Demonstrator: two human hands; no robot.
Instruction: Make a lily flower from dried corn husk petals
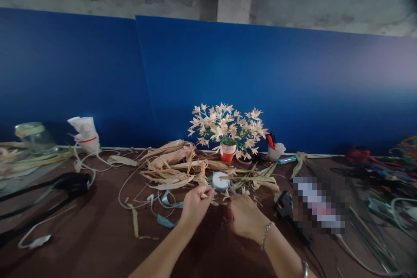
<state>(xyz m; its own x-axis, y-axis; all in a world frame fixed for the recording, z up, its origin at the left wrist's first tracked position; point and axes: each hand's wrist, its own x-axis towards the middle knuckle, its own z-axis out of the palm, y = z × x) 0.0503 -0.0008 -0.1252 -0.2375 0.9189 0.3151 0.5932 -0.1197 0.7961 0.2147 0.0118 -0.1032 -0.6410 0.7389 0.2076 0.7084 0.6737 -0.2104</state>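
Note:
Over the brown table, my left hand [196, 202] is closed, its fingertips pinched on a small pale husk piece [204, 194]. My right hand [245, 215], with a bracelet at the wrist, is to its right, knuckles up; its fingertips are hidden beneath it. The two hands are apart. Just beyond them lies a round white roll [220, 180] with a blue rim. Dry corn husks [176, 163] are heaped behind my left hand, and small pale flowers [245, 191] lie past my right hand. An orange and white cup [228, 153] holds a bunch of pale husk flowers [224, 127].
A black glue gun [286, 206] lies right of my right hand, near a blurred-out object. A white cup [274, 152] with red-handled scissors stands behind. Cables, blue ribbon [166, 221], a glass jar [34, 139] and black straps [73, 182] are on the left.

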